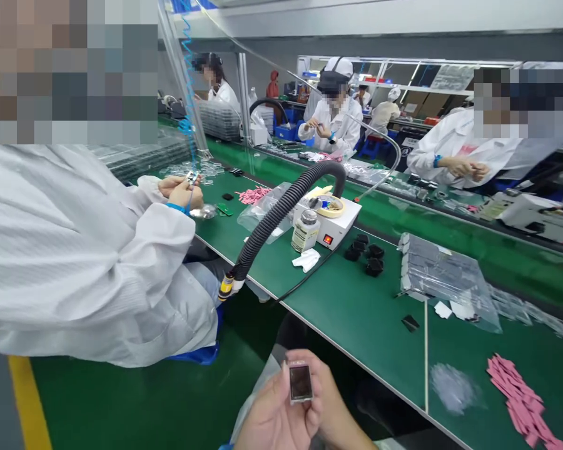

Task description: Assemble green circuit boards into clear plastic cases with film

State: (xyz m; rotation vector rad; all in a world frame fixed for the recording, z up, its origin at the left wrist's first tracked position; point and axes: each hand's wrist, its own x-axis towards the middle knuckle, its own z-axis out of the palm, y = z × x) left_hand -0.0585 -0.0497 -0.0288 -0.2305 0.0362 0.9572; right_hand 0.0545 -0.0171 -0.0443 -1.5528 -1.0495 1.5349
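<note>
Both hands point(274, 422) gripping a small framed panel point(301, 382), green workbench point(356, 312) alongside, white-coated workers point(331, 122) beyond

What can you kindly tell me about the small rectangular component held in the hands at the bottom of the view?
The small rectangular component is a flat piece, taller than wide, with a dark, glossy, glass-like face set in a pale metallic frame. Its face is tilted up toward the camera. It is held above the floor, between the left hand and the right hand. Its exact type and any fine details are too small to tell.
</note>
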